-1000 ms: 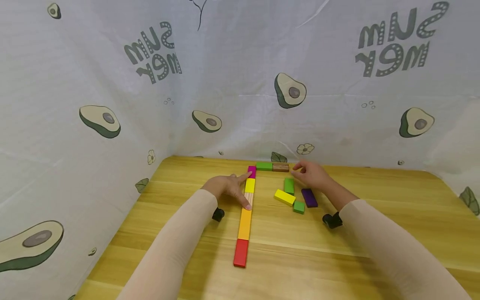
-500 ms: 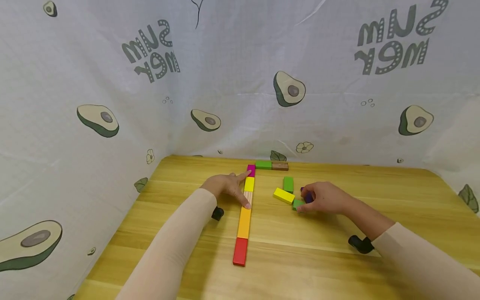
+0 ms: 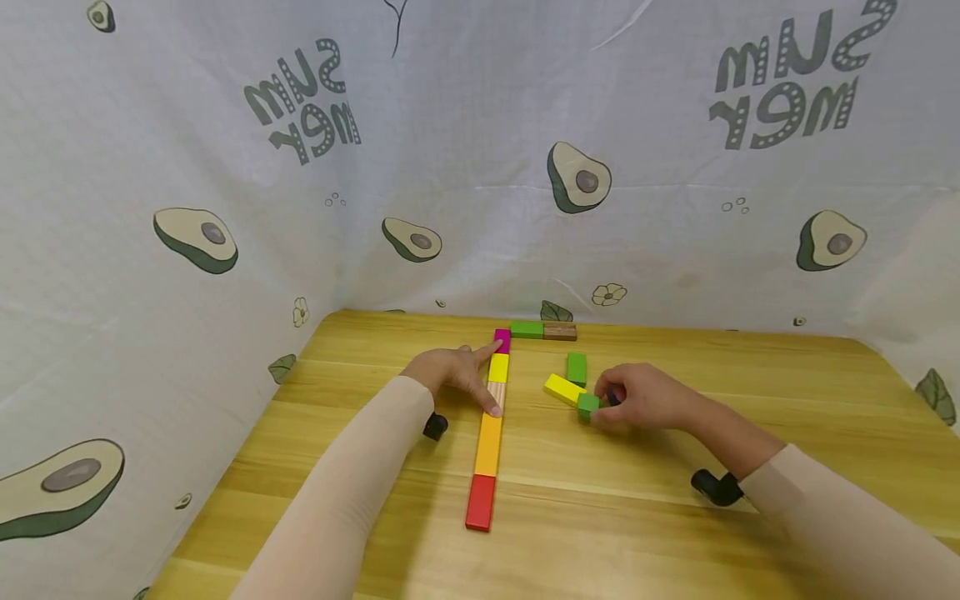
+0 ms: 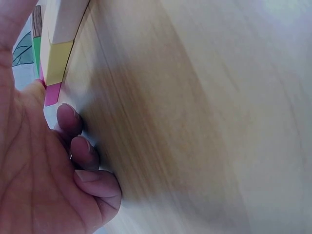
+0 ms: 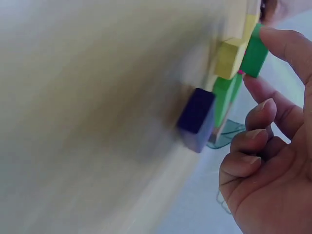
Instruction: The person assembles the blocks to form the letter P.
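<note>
My right hand [image 3: 645, 398] pinches a small green block [image 3: 588, 406] between thumb and index finger; the right wrist view shows this green block [image 5: 254, 51] from the side. Close by lie a yellow block [image 3: 564, 389], a longer green block [image 3: 577, 368] and a purple block [image 5: 196, 117], which the hand mostly hides in the head view. My left hand [image 3: 450, 372] rests at a row of blocks, index fingertip on the magenta block [image 3: 503, 335], thumb on the pale wooden block [image 3: 496, 392] near the orange block [image 3: 488, 446]. Its other fingers curl loosely against the table.
Between index finger and thumb lies a yellow block [image 3: 498, 367] of the row. A red block [image 3: 481, 502] ends it at the near side. From the far end, a green block [image 3: 527, 330] and a brown wooden block [image 3: 560, 332] extend right. A printed cloth [image 3: 480, 167] hangs behind the table [image 3: 600, 517].
My right hand has come from beside the brown block toward the loose blocks and taken the small green block, lifting it slightly leftward. The yellow block has shifted a little. My left hand stays put.
</note>
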Available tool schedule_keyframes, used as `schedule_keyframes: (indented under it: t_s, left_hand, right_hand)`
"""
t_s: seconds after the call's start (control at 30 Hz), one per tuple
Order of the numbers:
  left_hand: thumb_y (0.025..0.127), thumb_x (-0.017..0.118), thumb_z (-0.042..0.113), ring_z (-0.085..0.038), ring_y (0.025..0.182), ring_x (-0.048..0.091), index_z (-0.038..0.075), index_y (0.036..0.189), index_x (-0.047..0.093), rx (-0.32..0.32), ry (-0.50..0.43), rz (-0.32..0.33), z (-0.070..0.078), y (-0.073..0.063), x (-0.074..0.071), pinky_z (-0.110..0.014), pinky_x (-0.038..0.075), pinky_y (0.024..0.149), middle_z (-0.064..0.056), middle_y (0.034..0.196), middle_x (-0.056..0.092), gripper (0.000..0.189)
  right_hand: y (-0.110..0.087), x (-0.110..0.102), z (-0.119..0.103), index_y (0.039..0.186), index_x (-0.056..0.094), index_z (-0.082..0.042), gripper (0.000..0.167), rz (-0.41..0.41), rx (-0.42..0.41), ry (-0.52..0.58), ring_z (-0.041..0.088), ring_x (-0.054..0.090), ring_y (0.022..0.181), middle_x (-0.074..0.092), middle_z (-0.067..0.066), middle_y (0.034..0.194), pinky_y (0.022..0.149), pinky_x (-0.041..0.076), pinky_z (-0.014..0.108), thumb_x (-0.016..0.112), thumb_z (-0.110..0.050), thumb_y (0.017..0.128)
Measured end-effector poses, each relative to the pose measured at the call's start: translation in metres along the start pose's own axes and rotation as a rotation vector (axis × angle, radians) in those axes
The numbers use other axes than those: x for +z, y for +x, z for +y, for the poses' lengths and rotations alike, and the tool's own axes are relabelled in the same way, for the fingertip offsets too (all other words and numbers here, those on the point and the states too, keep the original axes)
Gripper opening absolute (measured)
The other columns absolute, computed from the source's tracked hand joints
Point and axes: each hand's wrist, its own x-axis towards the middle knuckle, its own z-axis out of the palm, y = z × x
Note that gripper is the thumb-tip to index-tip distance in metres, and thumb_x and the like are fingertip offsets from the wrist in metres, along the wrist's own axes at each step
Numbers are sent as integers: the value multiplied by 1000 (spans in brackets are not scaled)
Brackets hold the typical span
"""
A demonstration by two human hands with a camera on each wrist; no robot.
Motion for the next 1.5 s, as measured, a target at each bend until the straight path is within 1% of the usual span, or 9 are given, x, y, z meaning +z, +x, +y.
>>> schedule_keyframes:
  t_s: [0.1, 0.27, 0.53, 0.63, 0.77, 0.9, 1.13, 1.33, 1.5]
  left_hand:
    - [56, 88, 71, -40, 160, 10, 55, 159, 2, 1, -5, -2, -1, 0, 0, -72, 17, 122, -9, 175, 3, 136]
    - [57, 87, 73, -41, 159, 12, 55, 159, 1, 13, 9, -1, -3, -1, 0, -72, 18, 122, -9, 175, 3, 135]
    - [56, 87, 73, -42, 159, 11, 55, 160, 2, 22, 10, 6, 0, -2, 0, -72, 19, 122, -10, 175, 3, 135]
    - [55, 88, 73, -42, 159, 10, 55, 159, 2, 19, 3, 1, 1, -1, -1, -72, 18, 122, -10, 175, 3, 137]
    - [55, 88, 74, -43, 159, 11, 55, 159, 2, 20, 8, 1, 2, -2, -2, -72, 18, 122, -11, 174, 3, 137]
    - [56, 87, 74, -43, 158, 14, 54, 160, 2, 23, 21, 9, 1, -2, -2, -71, 20, 121, -12, 174, 5, 136]
    - [54, 86, 76, -42, 157, 19, 55, 160, 3, 11, 33, 5, 0, 1, -1, -70, 24, 121, -11, 174, 9, 136]
    - [53, 86, 76, -42, 157, 19, 55, 160, 4, 7, 34, 10, 1, 1, -1, -70, 24, 121, -11, 174, 9, 137]
    - [53, 87, 75, -42, 157, 19, 54, 160, 4, 12, 37, 13, 1, 0, -2, -71, 24, 120, -11, 174, 9, 137]
  right_hand:
    - [8, -1, -7, 100, 70, -12, 32, 30, -9, 25, 14, 45, 67, 50, -1, 73, 59, 35, 27, 83, -36, 85]
    - [28, 3, -18, 106, 70, -10, 33, 92, -29, 34, 14, 45, 62, 51, -1, 73, 60, 38, 28, 79, -37, 89]
    - [64, 11, -29, 117, 69, -6, 40, 164, 16, 16, 17, 47, 69, 57, 4, 84, 63, 40, 29, 76, -36, 92]
    - [75, 16, -31, 117, 70, -5, 40, 179, 25, 22, 18, 49, 72, 58, 5, 85, 62, 41, 29, 77, -35, 91]
    - [85, 24, -36, 109, 74, -7, 36, 170, 0, -8, 17, 50, 73, 60, 2, 78, 64, 42, 27, 81, -35, 87]
    - [90, 32, -39, 103, 76, -10, 33, 138, -39, -27, 17, 51, 73, 62, -2, 70, 67, 43, 29, 83, -36, 84]
    - [92, 41, -45, 100, 77, -14, 29, 110, -49, -40, 16, 52, 73, 61, -4, 68, 85, 34, 37, 83, -38, 83]
    - [90, 40, -50, 100, 77, -15, 29, 105, -35, -23, 19, 48, 84, 62, -3, 72, 76, 36, 34, 84, -37, 83]
    - [91, 41, -49, 103, 77, -14, 31, 109, -48, -38, 18, 50, 82, 62, -4, 73, 77, 35, 33, 84, -38, 83]
